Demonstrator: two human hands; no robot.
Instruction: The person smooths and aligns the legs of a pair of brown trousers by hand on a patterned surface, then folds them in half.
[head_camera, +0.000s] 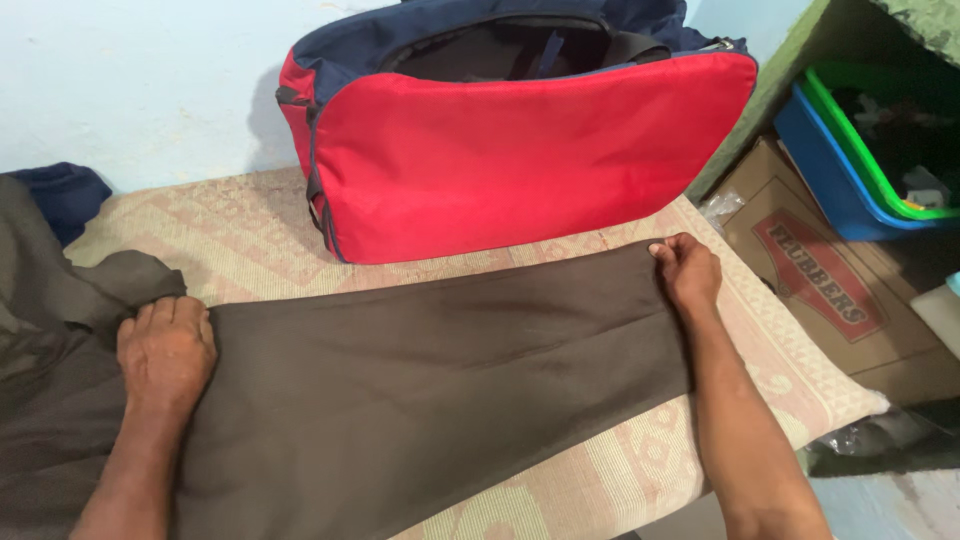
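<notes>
while your left hand (165, 350) lies palm down on the dark brown trousers (420, 380), its fingers rest close together and curl a little over the cloth near the bunched upper part of the garment. your right hand (688, 270) sits at the far end of the leg, at the hem corner, with the fingers folded in and the thumb against them, pinching the edge of the fabric. between your two hands the trouser leg lies flat and stretched, running slantwise across the patterned beige mat (250, 230) that covers the surface, with the rest of the garment heaped loosely toward your left side and off the lower edge of the view.

just beyond the cloth stands a red and navy duffel bag (520, 150), upright against the pale blue wall (130, 80), its top unzipped and showing a dark inside; the hem you hold lies just beside the bag's lower right corner. a dark blue piece of cloth (65, 195) lies at the left edge by the wall. to your right, off the mat, sits a brown cardboard box (830, 300), and above it a green tub (880, 150) nested in a blue tub (820, 170).
</notes>
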